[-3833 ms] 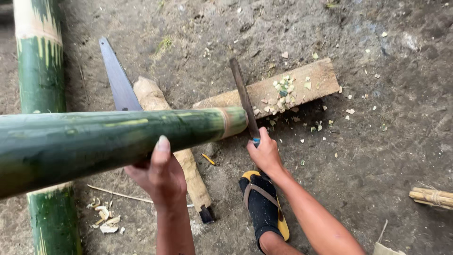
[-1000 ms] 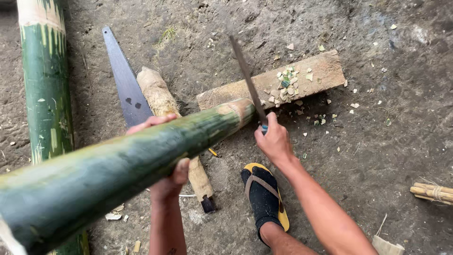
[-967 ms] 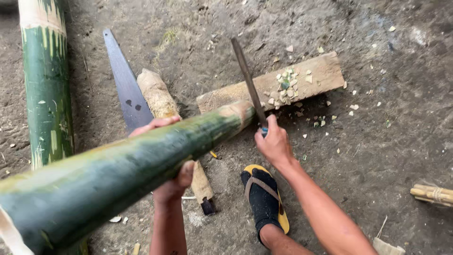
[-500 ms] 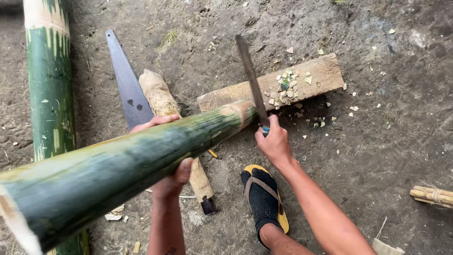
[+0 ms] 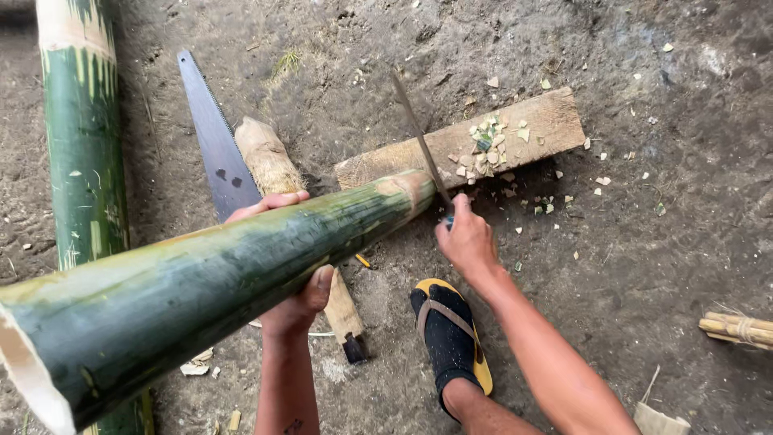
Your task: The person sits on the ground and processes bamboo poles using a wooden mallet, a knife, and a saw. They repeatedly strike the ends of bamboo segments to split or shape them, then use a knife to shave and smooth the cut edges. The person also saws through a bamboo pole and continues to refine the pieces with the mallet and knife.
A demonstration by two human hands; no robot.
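Left hand (image 5: 294, 302) wrapped around bamboo (image 5: 217, 278), right hand (image 5: 465, 242) gripping knife (image 5: 420, 145) beside plank (image 5: 459, 149) edge; two poles, bare dirt right.

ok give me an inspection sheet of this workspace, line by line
surface: bare dirt ground, rough and dusty.
job's things: green bamboo pole held slanted, its far end resting on a wooden plank; long blade raised beside that end.
clutter: pale chips on the plank and ground; hand saw; wooden club partly under the pole; second bamboo pole at the left; tied bundle of sticks at the right edge.
hands: left hand wrapped around the pole; right hand gripping the blade's handle.
cables: nothing seen.
surroundings: a foot in a black sock and yellow sandal on the ground.
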